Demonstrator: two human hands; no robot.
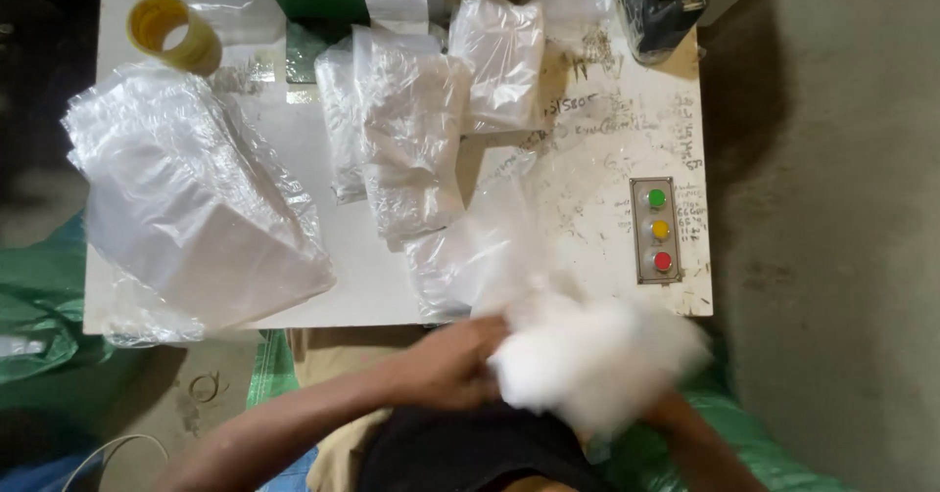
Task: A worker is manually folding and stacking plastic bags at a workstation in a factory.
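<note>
L forearm came in from the lower left, bent across the body, and the left hand was curled tight onto the near edge of a white fluffy wad, held just below the front edge of the worktop, over the lap. The wad was motion-blurred, so its exact shape and material were hard to make out; a thin clear plastic bag rose from it up over the worktop edge, also smeared. R forearm entered from the lower right, but the right hand was almost wholly hidden behind the wad, so its grip couldn't be told. On the worktop lay a big stack of clear bags at left, more folded bags in the middle, a yellow tape roll at the far left corner, and a panel w/ green, yellow and red buttons at right. Green sacking showed at the lower left, cut off by the frame.
</note>
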